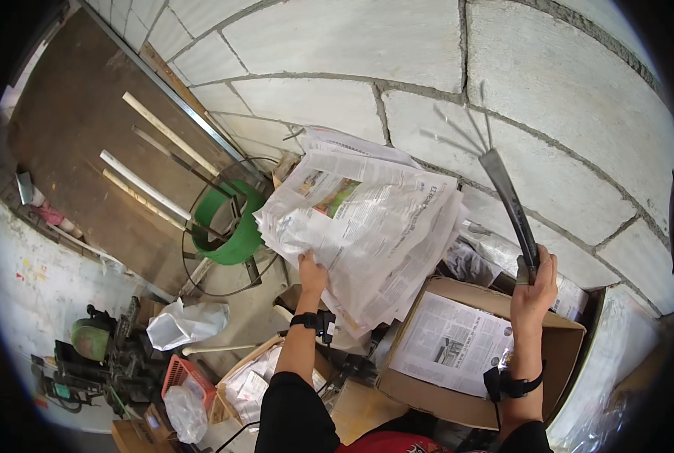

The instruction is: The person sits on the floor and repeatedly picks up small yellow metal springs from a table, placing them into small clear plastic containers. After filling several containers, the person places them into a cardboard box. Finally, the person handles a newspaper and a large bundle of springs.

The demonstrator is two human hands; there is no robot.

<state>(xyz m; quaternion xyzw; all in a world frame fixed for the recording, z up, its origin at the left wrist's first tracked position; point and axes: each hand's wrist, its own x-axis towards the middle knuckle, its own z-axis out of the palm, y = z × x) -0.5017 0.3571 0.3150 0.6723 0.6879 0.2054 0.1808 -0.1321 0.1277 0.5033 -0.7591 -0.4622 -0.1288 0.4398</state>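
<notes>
My left hand [313, 273] grips the lower left edge of a stack of newspaper sheets [386, 226], its fingertips partly hidden by the paper. The sheets lean toward the block wall. On the right, my right hand [535, 291] is closed round the lower end of a long, curved black strip [509, 200], held up in front of the wall. Several thin prongs or wires fan out, blurred, from its top; its exact kind I cannot make out. Below that hand stands an open cardboard box [556, 336] with a printed newspaper page [451, 343] lying in it.
At the left, a green round container [239, 226] holds several long poles inside a metal ring. A white bag [189, 325], a red basket [178, 374] with a clear plastic bag [186, 414], and dark machinery [87, 355] stand lower left. The white block wall [548, 98] bounds the far side.
</notes>
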